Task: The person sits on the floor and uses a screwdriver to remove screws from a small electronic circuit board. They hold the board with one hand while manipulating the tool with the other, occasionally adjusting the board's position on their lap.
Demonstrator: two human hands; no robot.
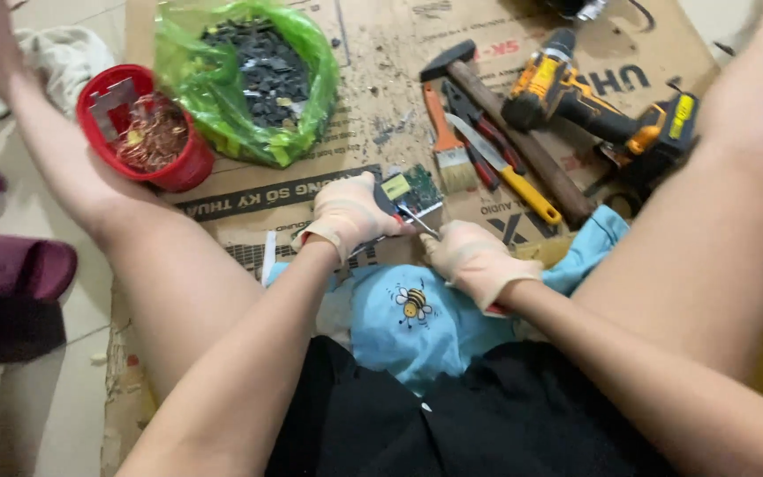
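Left hand [346, 216]: in a pale rubber glove, grip closed round the edge of a small green circuit board w/ a yellow patch [412, 190], pressing it onto the cardboard
Right hand [474, 261]: gloved too, grip closed on a thin metal tool w/ a red handle [419, 221]; tip sits at the board's near edge, handle mostly hidden under the hand
Board: on the flattened brown cardboard sheet [364, 66] spread over the floor, just beyond the light blue cloth w/ a bee print [417, 309] on the lap
Left of hands: red plastic tub of copper wire scraps [147, 128], touching a green plastic bag full of small dark parts [253, 75]
Right of hands: orange-handled paintbrush [445, 146], red-handled pliers [479, 132], yellow-handled screwdriver [509, 172], wooden-handled hammer [509, 128], lying close together side by side
Far right: yellow & black cordless drill [598, 102], next to the hammer
Legs: bare, spread either side of the work
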